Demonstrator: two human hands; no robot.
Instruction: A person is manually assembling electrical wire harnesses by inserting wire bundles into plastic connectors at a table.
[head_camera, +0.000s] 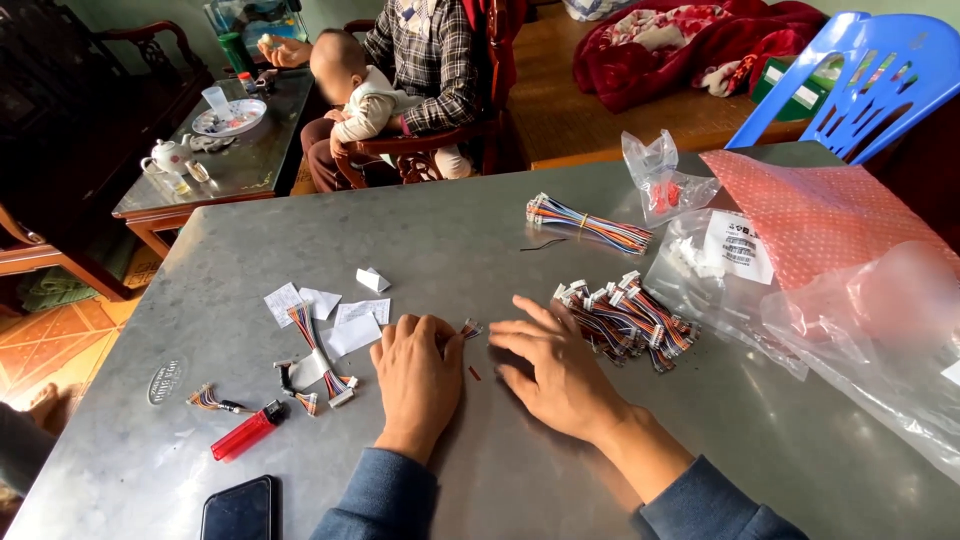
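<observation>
Hiding under left hand (417, 378), small wire piece (470, 328), end showing

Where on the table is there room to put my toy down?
Bare metal lies between the banded wire bundle and the folded paper slips, and below the right hand. It is crowded around the red lighter and by the clear plastic bags.

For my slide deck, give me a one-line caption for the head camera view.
Two hands, left hand and right hand, rest on a metal table at a small wire connector, beside a pile of wire harnesses.
</observation>
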